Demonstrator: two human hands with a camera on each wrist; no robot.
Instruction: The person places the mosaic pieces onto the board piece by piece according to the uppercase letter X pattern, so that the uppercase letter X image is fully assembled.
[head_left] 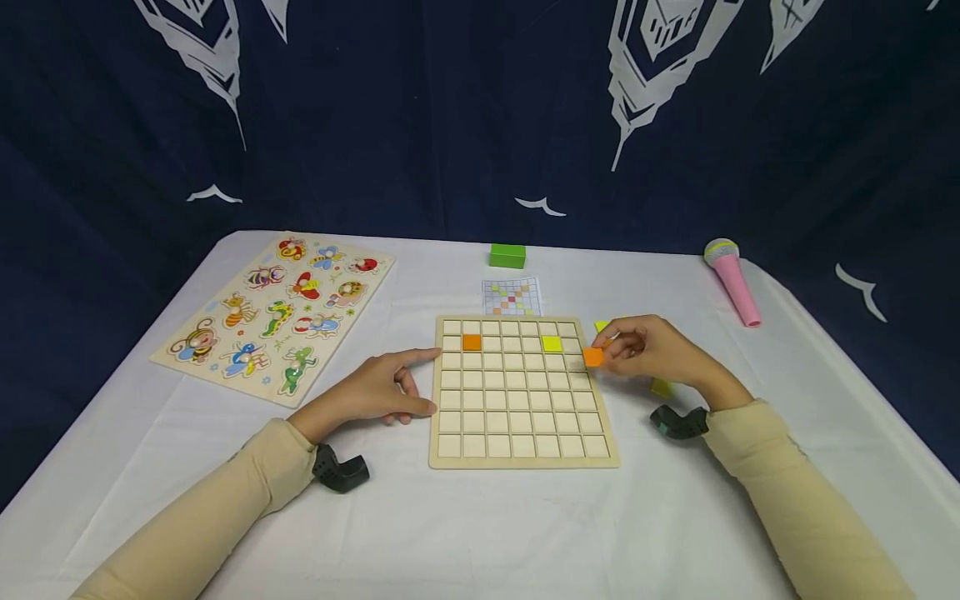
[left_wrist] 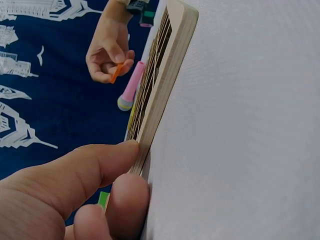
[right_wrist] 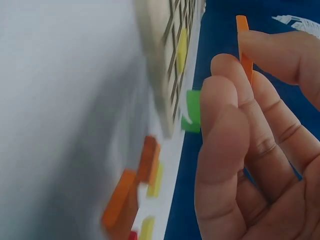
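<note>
A square wooden grid board (head_left: 497, 402) lies flat on the table, with an orange tile (head_left: 472, 342) and a yellow tile (head_left: 552, 343) in cells of an upper row. At the board's left edge, my left hand (head_left: 372, 387) touches the rim with spread thumb and index finger; the left wrist view shows the thumb (left_wrist: 117, 159) against the wooden side. My right hand (head_left: 651, 354) pinches another orange tile (head_left: 593, 357) above the board's upper right edge. Below that hand in the right wrist view lie loose orange tiles (right_wrist: 120, 202) and yellow tiles (right_wrist: 156, 179).
A small pattern card (head_left: 512, 297) lies behind the board, with a green block (head_left: 507, 256) farther back. An insect puzzle board (head_left: 255, 337) covers the left side of the table. A pink toy microphone (head_left: 735, 287) is at the far right.
</note>
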